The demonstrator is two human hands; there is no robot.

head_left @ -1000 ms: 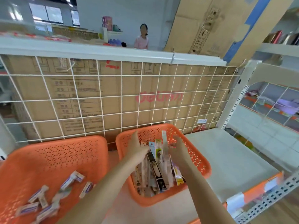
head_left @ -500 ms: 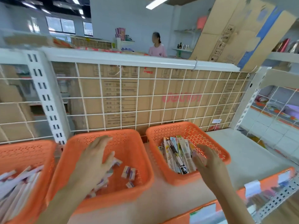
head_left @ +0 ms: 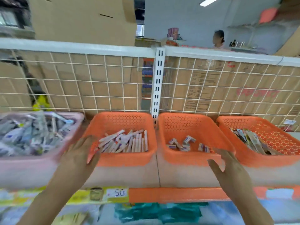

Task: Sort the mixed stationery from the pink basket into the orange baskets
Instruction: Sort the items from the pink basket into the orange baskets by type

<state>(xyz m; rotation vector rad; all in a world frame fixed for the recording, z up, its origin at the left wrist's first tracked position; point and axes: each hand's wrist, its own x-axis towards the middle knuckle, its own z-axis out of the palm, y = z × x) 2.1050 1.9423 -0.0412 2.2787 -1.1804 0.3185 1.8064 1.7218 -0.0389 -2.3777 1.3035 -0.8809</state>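
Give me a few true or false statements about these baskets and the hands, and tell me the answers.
1. The pink basket holds a pile of mixed stationery. True.
2. Both hands grip items. False: the left hand and the right hand are open and hold nothing.
3. The middle orange basket is empty. False: small boxes lie in it.
4. The right orange basket holds long flat packs. True.
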